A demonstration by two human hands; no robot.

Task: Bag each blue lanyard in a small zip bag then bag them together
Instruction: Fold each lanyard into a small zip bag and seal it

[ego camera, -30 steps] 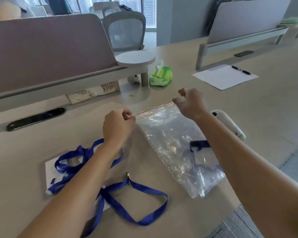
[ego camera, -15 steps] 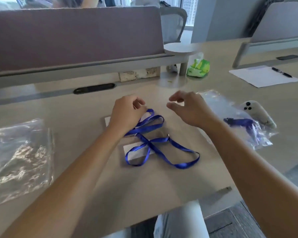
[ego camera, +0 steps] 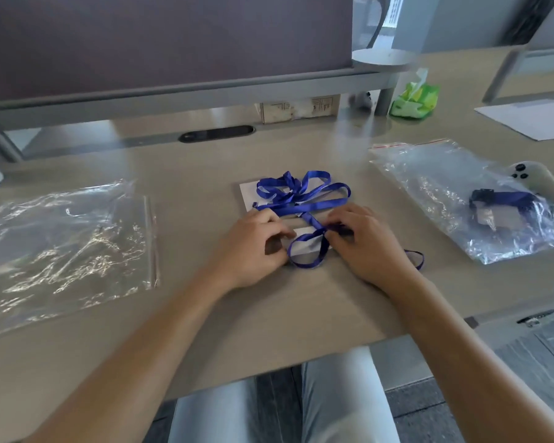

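Both my hands are down on the loose blue ribbon lanyard (ego camera: pixel 301 199), which lies tangled at the centre of the beige table (ego camera: pixel 205 314), partly over 2 white cards.

My left hand (ego camera: pixel 253 247) has its fingers curled at the near white card (ego camera: pixel 304 243); whether they actually pinch card or ribbon I cannot tell. My right hand (ego camera: pixel 365 244) has its fingers curled narrow on the ribbon where the near loop crosses itself, beside a dark clip end.

Off to my right, 1 crinkled clear zip bag with a red-lined mouth (ego camera: pixel 461 199) already holds a lanyard, dark strap and badge showing through. It lies against a white game controller (ego camera: pixel 538 180). A larger flat clear plastic bag (ego camera: pixel 64 251) waits at my left, well apart from the work.

Risks as I judge them:
- Strap is knotted in several loops. Lifting it as it is may drag both cards along, or leave 1 behind.
- A trailing loop runs out under my right wrist toward the table edge; it could snag or slip off as I gather.
- Bulky, ungathered ribbon will likely catch in a bag mouth and keep the seal from closing.
- Thin film bags are slippery and light; a careless sweep of my forearm could push either one away.
- No empty small bag is plainly in view for this lanyard.
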